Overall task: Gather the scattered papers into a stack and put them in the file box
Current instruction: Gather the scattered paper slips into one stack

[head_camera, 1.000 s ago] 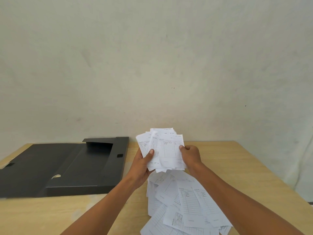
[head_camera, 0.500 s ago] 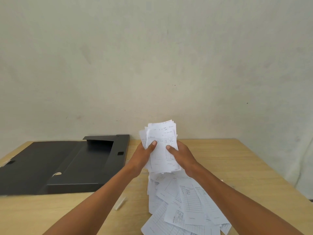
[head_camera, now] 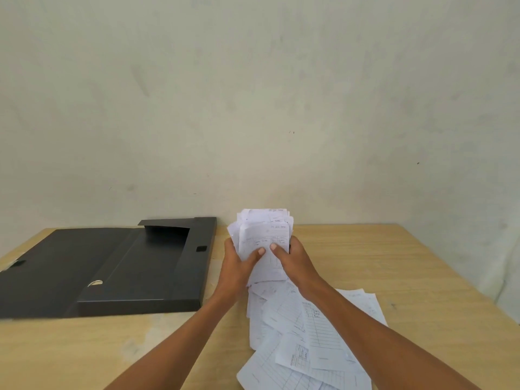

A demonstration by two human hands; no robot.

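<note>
A plain off-white wall is filling most of the view, showing faint smudges and a few small dark specks. Below it, a light wooden surface is meeting the wall, and soft, even light is falling across both.

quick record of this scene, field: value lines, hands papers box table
left hand: gripping held stack from left
right hand: gripping held stack from right
held stack: upright, edges uneven
loose papers: scattered on table below the hands
file box: black, open, left of hands, no papers visible inside
table: light wood
</note>
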